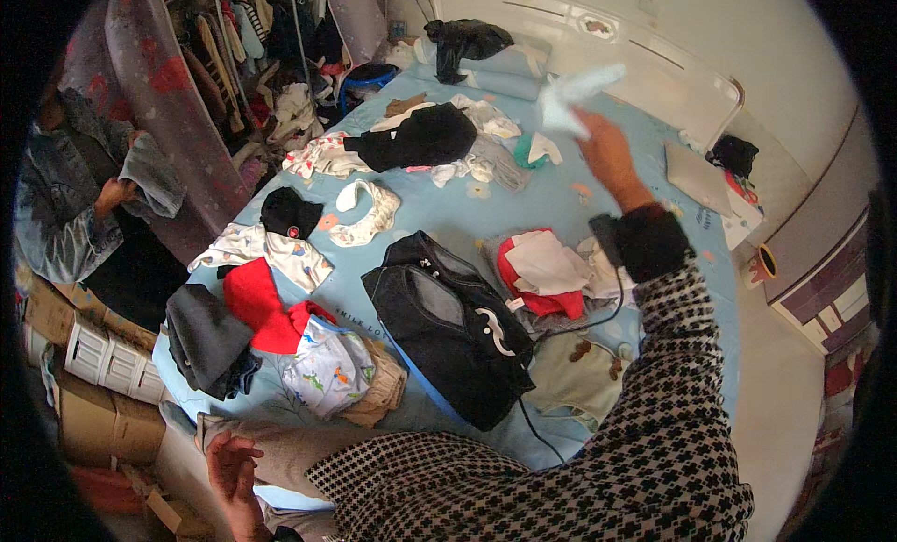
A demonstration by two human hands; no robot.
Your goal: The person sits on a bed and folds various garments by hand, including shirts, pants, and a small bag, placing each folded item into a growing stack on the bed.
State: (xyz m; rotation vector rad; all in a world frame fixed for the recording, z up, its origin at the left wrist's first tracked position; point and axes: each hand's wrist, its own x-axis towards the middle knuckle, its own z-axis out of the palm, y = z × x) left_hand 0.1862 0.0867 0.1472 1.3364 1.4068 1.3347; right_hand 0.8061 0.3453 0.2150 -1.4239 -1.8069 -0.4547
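In the head view my right hand (604,146) is stretched over the far right part of the bed, holding a pale, motion-blurred cloth (578,97) in the air. My left hand (235,472) is low at the left, near my lap, with its fingers partly curled and nothing seen in it. Before me a black denim garment (455,332) lies on the blue bed sheet (546,205). To its right are a red garment with a pale cloth (546,262) on top and a light green garment (574,374). Left of it lie a dinosaur-print garment (329,367), red cloth (261,307) and dark grey folded clothing (205,332).
A person in a denim jacket (56,219) stands at the left, holding grey cloth (153,177). More clothes, including a black garment (420,137), lie mid-bed. Pillows (504,79) rest by the headboard (652,51). Cardboard boxes (105,419) stand lower left; a black cable (539,430) crosses the near bed.
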